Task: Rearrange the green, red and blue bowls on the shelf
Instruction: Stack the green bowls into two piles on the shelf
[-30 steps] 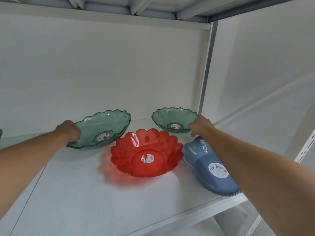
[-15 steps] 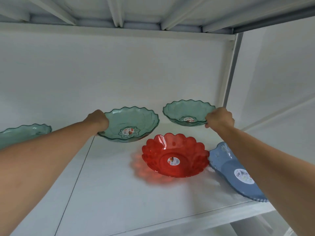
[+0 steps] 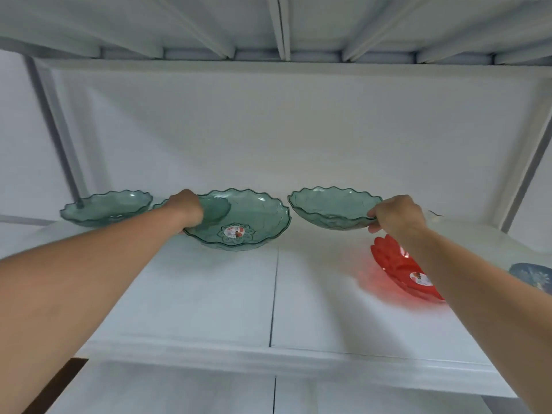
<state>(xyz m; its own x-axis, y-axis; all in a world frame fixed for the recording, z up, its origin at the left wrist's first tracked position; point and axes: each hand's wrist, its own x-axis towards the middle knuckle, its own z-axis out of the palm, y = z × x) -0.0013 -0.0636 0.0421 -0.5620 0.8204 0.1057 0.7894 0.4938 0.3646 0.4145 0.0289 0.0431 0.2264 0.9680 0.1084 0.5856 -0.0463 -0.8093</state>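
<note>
My left hand [image 3: 186, 209] grips the left rim of a large green scalloped bowl [image 3: 248, 222], which is tilted and lifted off the white shelf [image 3: 224, 294]. Further right, my right hand [image 3: 394, 215] holds the right rim of a smaller green bowl [image 3: 331, 209], also raised above the shelf. Another green bowl [image 3: 107, 207] rests at the far left by the back wall. The red flower-shaped bowl [image 3: 403, 270] sits on the shelf under my right forearm, partly hidden by it. Only a sliver of the blue bowl [image 3: 531, 274] shows at the right edge.
A grey upright post [image 3: 56, 127] stands at the back left, another upright [image 3: 531, 168] at the right. The underside of the upper shelf [image 3: 268, 28] lies close overhead. A lower shelf board [image 3: 209, 389] shows below the front edge.
Both hands have carried their green bowls leftward along the shelf and the view has swung left. The red and blue bowls now lie far right, and a third green bowl is fully in view.
</note>
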